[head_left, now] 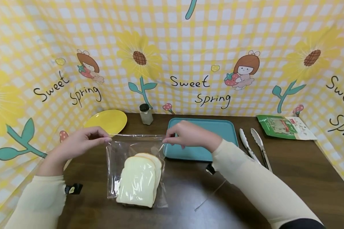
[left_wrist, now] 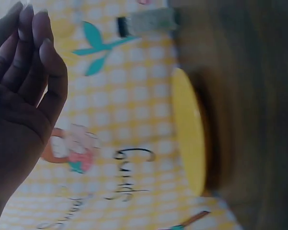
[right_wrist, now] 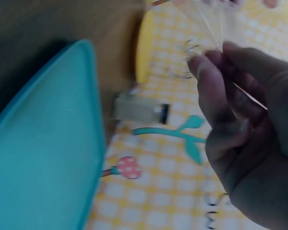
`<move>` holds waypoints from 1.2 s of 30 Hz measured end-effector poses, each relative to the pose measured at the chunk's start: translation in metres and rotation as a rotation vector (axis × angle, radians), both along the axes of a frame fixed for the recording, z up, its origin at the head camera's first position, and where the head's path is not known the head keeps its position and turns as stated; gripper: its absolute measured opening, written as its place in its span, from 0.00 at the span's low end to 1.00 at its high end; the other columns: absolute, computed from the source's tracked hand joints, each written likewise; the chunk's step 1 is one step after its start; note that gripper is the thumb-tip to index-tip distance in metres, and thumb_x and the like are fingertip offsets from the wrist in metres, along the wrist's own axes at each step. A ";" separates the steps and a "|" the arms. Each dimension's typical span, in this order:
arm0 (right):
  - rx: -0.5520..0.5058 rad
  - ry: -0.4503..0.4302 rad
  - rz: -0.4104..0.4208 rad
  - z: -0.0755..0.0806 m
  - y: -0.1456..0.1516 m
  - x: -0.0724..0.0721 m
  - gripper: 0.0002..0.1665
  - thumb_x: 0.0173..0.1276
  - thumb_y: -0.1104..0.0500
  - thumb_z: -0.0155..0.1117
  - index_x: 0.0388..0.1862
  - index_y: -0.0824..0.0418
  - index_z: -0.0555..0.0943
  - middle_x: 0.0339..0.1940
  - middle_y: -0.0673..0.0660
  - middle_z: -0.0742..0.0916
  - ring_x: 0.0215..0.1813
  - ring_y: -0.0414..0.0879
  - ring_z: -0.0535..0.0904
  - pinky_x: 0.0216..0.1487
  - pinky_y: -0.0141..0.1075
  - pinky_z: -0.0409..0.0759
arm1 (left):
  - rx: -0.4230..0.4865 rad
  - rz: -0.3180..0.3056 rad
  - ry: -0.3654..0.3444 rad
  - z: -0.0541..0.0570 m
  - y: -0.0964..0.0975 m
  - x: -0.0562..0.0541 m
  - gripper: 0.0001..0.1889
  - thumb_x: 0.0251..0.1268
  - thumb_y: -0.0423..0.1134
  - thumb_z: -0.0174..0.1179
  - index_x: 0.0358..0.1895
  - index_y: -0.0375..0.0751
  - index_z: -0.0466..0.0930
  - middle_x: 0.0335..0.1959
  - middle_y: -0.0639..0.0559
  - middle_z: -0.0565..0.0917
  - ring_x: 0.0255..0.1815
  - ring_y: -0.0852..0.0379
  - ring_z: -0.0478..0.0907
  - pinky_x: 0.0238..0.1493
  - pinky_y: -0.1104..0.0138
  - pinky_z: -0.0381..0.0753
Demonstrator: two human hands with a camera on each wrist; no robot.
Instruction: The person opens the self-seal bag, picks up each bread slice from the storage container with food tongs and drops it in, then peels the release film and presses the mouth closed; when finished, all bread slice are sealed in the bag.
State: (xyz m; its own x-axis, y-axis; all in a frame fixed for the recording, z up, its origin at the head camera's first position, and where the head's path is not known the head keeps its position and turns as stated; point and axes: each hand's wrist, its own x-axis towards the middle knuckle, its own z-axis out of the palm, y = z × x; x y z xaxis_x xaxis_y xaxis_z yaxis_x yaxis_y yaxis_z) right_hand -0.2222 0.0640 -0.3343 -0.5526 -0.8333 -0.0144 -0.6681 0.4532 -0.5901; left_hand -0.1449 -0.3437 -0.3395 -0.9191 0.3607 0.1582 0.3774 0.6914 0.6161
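Observation:
A clear plastic bag (head_left: 114,165) with bread slices (head_left: 137,181) inside hangs between both hands, its top edge stretched flat. My left hand (head_left: 84,141) pinches the bag's upper left corner between thumb and fingers; in the left wrist view the left hand (left_wrist: 24,91) shows its palm side, and the bag is out of sight there. At the upper right corner, my right hand (head_left: 187,136) pinches the plastic. The right wrist view shows the right hand (right_wrist: 249,124) with gathered film (right_wrist: 213,24) at its fingertips. Whether the bag's bottom touches the table cannot be told.
Behind the right hand lies a teal tray (head_left: 218,125). Tongs (head_left: 259,146) and a green-and-white food pouch (head_left: 286,128) are at the right. A yellow plate (head_left: 110,119) and a black-capped jar (head_left: 146,116) stand at the back. A thin tie (head_left: 209,197) lies in front.

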 end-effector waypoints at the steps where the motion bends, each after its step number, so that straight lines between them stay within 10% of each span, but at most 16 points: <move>1: 0.006 0.017 -0.019 -0.004 -0.005 -0.005 0.12 0.83 0.47 0.64 0.41 0.47 0.91 0.33 0.45 0.90 0.25 0.53 0.87 0.31 0.35 0.86 | -0.001 0.021 -0.014 -0.004 -0.004 -0.006 0.03 0.78 0.39 0.65 0.46 0.51 0.89 0.38 0.57 0.89 0.38 0.60 0.82 0.40 0.72 0.80; 16: 0.058 0.102 -0.239 -0.050 -0.046 -0.046 0.13 0.83 0.49 0.63 0.47 0.51 0.92 0.36 0.56 0.93 0.23 0.39 0.75 0.29 0.33 0.72 | -0.091 0.127 -0.142 -0.039 -0.027 -0.068 0.10 0.81 0.47 0.63 0.52 0.47 0.88 0.42 0.50 0.89 0.39 0.56 0.81 0.40 0.68 0.80; 30: 0.119 0.200 -0.462 -0.076 -0.070 -0.058 0.18 0.86 0.50 0.57 0.51 0.54 0.92 0.38 0.54 0.93 0.36 0.47 0.85 0.44 0.44 0.85 | -0.003 0.299 -0.203 -0.066 -0.003 -0.101 0.20 0.82 0.49 0.61 0.55 0.32 0.83 0.36 0.45 0.91 0.34 0.58 0.87 0.41 0.64 0.86; 36: 0.148 0.138 -0.465 -0.081 -0.067 -0.060 0.21 0.87 0.50 0.54 0.68 0.54 0.85 0.56 0.55 0.93 0.49 0.52 0.90 0.52 0.47 0.87 | 0.019 0.359 -0.261 -0.073 0.006 -0.109 0.21 0.84 0.48 0.58 0.58 0.30 0.81 0.39 0.47 0.92 0.33 0.63 0.87 0.40 0.68 0.83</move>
